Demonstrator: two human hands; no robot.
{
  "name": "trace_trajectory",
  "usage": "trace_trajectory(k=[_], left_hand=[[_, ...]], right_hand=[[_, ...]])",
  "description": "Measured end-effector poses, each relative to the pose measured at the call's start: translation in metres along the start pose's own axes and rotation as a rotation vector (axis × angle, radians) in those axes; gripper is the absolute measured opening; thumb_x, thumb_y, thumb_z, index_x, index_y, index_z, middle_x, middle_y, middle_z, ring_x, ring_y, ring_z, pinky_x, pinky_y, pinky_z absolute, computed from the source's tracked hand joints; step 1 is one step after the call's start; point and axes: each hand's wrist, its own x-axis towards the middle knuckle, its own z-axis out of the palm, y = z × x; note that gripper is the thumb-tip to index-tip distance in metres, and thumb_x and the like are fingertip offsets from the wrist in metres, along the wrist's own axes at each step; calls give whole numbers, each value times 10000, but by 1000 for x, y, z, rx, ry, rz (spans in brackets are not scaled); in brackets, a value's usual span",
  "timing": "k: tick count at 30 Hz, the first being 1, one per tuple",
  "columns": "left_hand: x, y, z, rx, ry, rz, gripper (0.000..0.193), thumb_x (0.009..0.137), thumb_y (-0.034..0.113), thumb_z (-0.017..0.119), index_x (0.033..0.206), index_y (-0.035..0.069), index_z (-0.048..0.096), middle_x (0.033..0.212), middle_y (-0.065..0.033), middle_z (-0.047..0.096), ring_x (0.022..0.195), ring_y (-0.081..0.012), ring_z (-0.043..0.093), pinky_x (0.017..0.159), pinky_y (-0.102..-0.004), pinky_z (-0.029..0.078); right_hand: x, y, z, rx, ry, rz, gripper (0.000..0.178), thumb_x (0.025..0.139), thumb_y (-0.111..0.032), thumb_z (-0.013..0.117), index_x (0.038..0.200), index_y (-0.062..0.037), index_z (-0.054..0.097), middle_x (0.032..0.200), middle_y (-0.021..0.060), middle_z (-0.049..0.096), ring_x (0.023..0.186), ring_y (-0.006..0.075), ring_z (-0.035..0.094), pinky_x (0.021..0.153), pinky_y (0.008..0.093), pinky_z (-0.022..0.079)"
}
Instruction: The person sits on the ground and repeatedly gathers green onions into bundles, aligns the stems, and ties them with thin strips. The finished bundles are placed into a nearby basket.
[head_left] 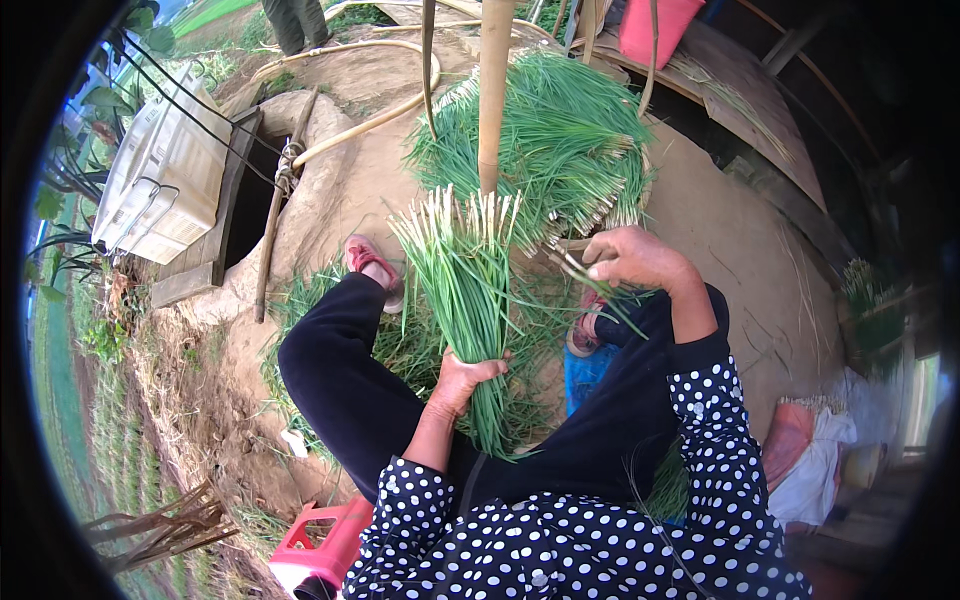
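My left hand (462, 384) is closed around a thick bunch of garlic chives (465, 275), their white cut ends pointing away from me and the green leaves hanging down over my lap. My right hand (642, 258), raised above my right knee, pinches a few loose chive stalks (572, 266) by their stems. The white ends of these stalks point toward the bunch, and their leaves trail below the hand. Beyond both hands lies a large heap of chives (545, 130), with white ends turned toward its right and near edges.
A bamboo pole (493, 90) stands upright just past the bunch. Loose leaves (420, 345) litter the ground between my feet. At left is a white plastic crate (165, 175) on boards beside a dark pit. A pink stool (322, 540) and a red bucket (660, 30) are also around.
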Motion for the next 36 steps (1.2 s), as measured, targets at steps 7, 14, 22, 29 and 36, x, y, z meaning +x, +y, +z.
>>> trace_trajectory(k=[7, 14, 22, 29, 36], left_hand=[[-1, -9, 7, 58, -44, -22, 494, 643, -64, 711, 1112, -7, 568, 964, -82, 658, 857, -194, 652, 795, -330, 535], [-6, -9, 15, 44, -125, -44, 491, 646, -60, 715, 1116, -3, 584, 958, -88, 663, 853, -193, 652, 776, -330, 548], [-3, -5, 13, -61, -146, -142, 494, 637, -49, 707, 1111, -17, 572, 910, -117, 673, 794, -195, 657, 733, -318, 554], [3, -5, 10, -36, -152, -185, 504, 640, -55, 692, 1128, -22, 569, 905, -133, 683, 754, -198, 654, 727, -314, 553], [-1, -2, 6, -59, -133, -149, 486, 637, -59, 671, 1111, -34, 566, 905, -138, 676, 739, -209, 650, 722, -330, 554]], right_hand=[[37, -44, 60, 404, 290, -346, 305, 834, -90, 671, 1111, 13, 595, 920, 62, 663, 705, 86, 575, 666, 251, 495], [54, -43, 83, 95, 213, -119, 273, 740, -191, 707, 932, -11, 635, 832, 148, 678, 824, 298, 666, 733, 411, 515], [56, -30, 95, -451, 558, -373, 107, 839, -121, 579, 832, -36, 515, 823, 138, 543, 739, 352, 610, 648, 456, 496], [73, -13, 92, -505, 652, -297, 94, 821, -71, 583, 872, -41, 509, 849, 146, 552, 777, 359, 613, 656, 455, 504], [66, 18, 19, -416, 1033, -208, 103, 863, -98, 560, 938, -34, 594, 919, 161, 619, 827, 386, 609, 720, 461, 491]])
